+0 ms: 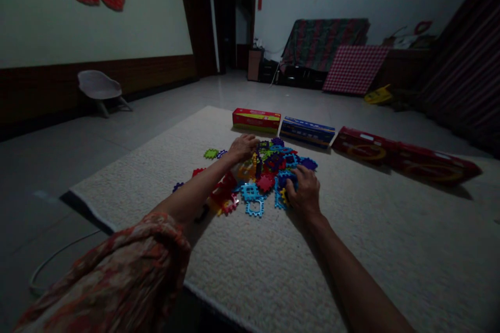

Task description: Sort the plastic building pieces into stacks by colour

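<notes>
A heap of colourful plastic interlocking tiles with toothed edges lies on the pale mat. My left hand (244, 147) reaches over the far left of the heap with its fingers bent and close together. By its fingertips a dark purple tile (258, 164) stands on edge; what the fingers hold is hidden. On the heap's right side my right hand (305, 190) curls its thumb and fingers around a dark blue tile (287, 180). A light blue tile (278, 195) is beside the thumb. Nearer me lie a light blue frame tile (255, 207) and a red tile (265, 183).
Beyond the heap, a red-and-green box (256, 120), a blue box (307, 132) and long dark red boxes (406, 156) line the mat (390, 229). A green tile (211, 153) lies left of the heap. A small chair (99, 86) stands on the tiled floor.
</notes>
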`<state>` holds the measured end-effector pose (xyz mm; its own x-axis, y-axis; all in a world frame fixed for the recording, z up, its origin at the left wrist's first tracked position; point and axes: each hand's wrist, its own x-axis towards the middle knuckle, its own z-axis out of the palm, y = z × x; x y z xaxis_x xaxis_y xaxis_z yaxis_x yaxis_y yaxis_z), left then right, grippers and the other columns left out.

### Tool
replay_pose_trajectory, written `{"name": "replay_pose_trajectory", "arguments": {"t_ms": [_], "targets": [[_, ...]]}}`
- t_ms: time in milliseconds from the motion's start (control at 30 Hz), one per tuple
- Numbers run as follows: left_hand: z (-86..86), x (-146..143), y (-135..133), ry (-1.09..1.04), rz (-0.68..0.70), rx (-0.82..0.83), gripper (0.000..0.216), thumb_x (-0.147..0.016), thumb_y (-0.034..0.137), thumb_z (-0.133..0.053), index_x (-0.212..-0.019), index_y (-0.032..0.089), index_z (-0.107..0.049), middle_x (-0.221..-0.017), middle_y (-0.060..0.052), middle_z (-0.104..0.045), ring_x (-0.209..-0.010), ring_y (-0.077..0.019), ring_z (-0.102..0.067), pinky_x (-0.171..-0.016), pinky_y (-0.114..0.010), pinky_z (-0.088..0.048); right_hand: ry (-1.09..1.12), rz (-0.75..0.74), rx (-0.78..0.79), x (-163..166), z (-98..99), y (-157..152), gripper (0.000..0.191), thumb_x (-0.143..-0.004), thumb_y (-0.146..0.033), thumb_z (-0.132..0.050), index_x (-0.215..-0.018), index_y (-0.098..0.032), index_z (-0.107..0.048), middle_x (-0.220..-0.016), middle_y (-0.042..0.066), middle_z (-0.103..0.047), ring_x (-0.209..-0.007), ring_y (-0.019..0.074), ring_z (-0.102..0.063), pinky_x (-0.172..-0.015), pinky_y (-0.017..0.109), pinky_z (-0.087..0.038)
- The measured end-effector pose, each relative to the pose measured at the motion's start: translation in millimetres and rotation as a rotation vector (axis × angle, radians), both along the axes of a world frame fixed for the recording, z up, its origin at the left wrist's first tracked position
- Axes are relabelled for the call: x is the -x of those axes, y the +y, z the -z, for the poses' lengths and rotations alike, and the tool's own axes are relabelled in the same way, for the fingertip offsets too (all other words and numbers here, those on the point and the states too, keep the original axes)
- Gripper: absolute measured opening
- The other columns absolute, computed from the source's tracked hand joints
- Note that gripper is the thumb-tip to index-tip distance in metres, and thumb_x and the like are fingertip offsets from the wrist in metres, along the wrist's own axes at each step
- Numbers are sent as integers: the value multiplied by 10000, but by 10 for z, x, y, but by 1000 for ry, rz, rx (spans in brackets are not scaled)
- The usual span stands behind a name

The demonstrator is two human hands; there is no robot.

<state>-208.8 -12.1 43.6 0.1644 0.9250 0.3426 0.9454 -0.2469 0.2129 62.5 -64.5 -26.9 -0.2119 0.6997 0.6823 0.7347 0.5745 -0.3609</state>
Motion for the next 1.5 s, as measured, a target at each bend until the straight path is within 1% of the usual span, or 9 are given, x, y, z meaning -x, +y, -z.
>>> {"name": "replay_pose_trajectory", "arguments": {"t_ms": [167, 233, 333, 467, 633, 900, 1100, 1300, 1500], "targets": [[281, 636, -250, -88, -475, 54, 400, -877, 275, -595, -1266, 201, -656, -1402, -178, -565, -1347, -390, -441, -1103, -552, -383, -30, 167, 72, 11, 78, -24, 347, -895, -365, -519, -1182, -204, -629, -1492, 176, -468, -1375, 399, -369, -1049, 658, -360], [392, 820, -333, -126, -561, 107, 461, -854, 413, -648, -1264, 203, -650, -1445, -205, -530, -1384, -451, -391, -1090, -616, -364, 26, 177, 81, -18, 117, 32, 373, -895, -385, -515, -1196, -193, -623, -1516, 190, -426, -1387, 392, -363, -1061, 638, -384], [485, 950, -367, -156, -625, 228, 501, -802, 578, -663, -1127, 199, -711, -1320, -209, -625, -1295, -438, -505, -1029, -564, -439, 134, 155, 79, -66, 170, 126, 409, -877, -402, -525, -1202, -170, -614, -1510, 209, -402, -1387, 374, -384, -1100, 594, -397], [481, 952, -335, -189, -567, 230, 356, -766, 489, -700, -976, 207, -759, -1044, -134, -748, -1100, -309, -654, -899, -347, -509, 284, 205, 103, -97, 220, 195, 492, -852, -447, -537, -1229, -136, -593, -1512, 239, -386, -1418, 386, -373, -1124, 581, -396], [393, 902, -359, -415, -564, 275, 349, -693, 365, -752, -1008, 215, -745, -800, -33, -755, -795, -216, -697, -674, -270, -511, 362, 214, 116, -102, 248, 198, 485, -858, -461, -528, -1233, -157, -575, -1505, 225, -400, -1427, 367, -387, -1156, 575, -370], [143, 329, -209, -763, -477, 269, 427, -760, 295, -706, -1167, 169, -689, -855, -58, -766, -748, -207, -715, -664, -306, -565, 448, 184, 137, -109, 232, 186, 459, -860, -452, -526, -1207, -160, -593, -1456, 218, -466, -1381, 345, -457, -1159, 544, -377], [-99, -52, -239, -971, -95, 317, 622, -851, 357, -685, -1429, 167, -556, -1319, -151, -692, -1079, -264, -693, -845, -363, -565, 437, 97, 140, -143, 219, 191, 458, -845, -444, -537, -1205, -168, -601, -1457, 206, -465, -1387, 347, -442, -1162, 564, -361], [-69, 445, -657, -900, -253, 190, 581, -860, 448, -644, -1348, 133, -641, -1340, -143, -687, -1273, -303, -602, -1031, -436, -500, 341, 49, 61, -131, 186, 121, 377, -849, -398, -542, -1124, -162, -646, -1387, 194, -539, -1337, 339, -470, -1136, 565, -392], [126, 1217, -1512, -688, -390, 184, 639, -755, 517, -746, -1296, 184, -677, -1421, -132, -632, -1317, -305, -584, -1103, -390, -452, 348, 201, -14, -136, 107, 32, 379, -841, -321, -522, -1163, -156, -632, -1405, 192, -526, -1348, 341, -471, -1141, 591, -369]]}}
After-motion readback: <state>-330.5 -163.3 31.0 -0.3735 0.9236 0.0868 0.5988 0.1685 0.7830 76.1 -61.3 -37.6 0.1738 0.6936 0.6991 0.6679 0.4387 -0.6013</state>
